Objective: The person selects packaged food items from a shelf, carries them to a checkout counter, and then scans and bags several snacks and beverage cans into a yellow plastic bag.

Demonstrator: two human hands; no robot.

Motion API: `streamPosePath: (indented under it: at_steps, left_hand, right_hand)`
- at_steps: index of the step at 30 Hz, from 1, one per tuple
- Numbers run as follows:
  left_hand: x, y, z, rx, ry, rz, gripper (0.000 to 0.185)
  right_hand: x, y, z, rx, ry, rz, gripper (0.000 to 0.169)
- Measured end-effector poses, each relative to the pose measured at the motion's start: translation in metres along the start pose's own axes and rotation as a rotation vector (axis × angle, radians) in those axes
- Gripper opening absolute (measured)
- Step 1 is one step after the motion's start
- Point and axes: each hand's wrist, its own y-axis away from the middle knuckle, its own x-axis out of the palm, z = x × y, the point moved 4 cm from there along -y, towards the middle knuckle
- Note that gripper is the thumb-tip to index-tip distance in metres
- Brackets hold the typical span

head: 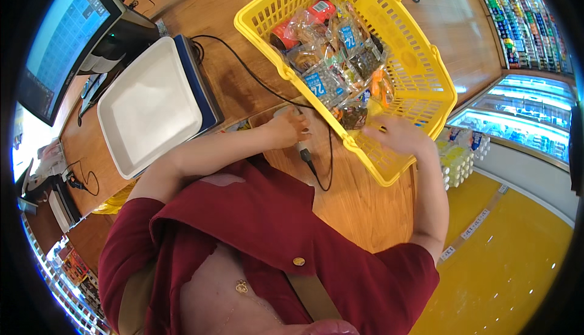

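Observation:
My left hand [292, 128] is curled around a light-coloured corded device, apparently a handheld barcode scanner [302, 145], over the wooden counter. A black cable leaves its lower end. My right hand [401, 135], blurred by motion, reaches inside a yellow plastic shopping basket [410, 68] near its front corner. Its fingers look apart, with nothing plainly held, close to a dark snack packet [354, 117]. The basket holds several clear-wrapped packets with blue labels [349, 37], a red container [322, 10] bearing a barcode, and an orange-coloured packet [381, 86].
Left of the basket, a white tray [153, 107] sits on a dark blue base beside a monitor [68, 38]. A looped black cable [255, 77] crosses the counter [360, 207] towards the basket. To the right stand packed bottles [458, 164] and a lit display cooler [515, 120].

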Motion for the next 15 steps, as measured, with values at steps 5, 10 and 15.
streamPosePath:
  at_steps: [5,10,15]
  left_hand:
    - [0.001,-0.006,0.000,0.060,0.142,-0.149,0.040]
    - [-0.143,0.025,0.024,-0.176,0.885,0.190,0.032]
    - [-0.233,0.009,0.085,-0.621,1.227,-0.674,0.033]
  right_hand:
    - [0.021,-0.104,0.014,-0.055,0.273,-0.553,0.046]
    - [-0.033,-0.106,0.000,-0.306,-0.064,-0.538,0.020]
    - [-0.091,-0.029,0.061,-0.641,-0.284,-0.550,0.017]
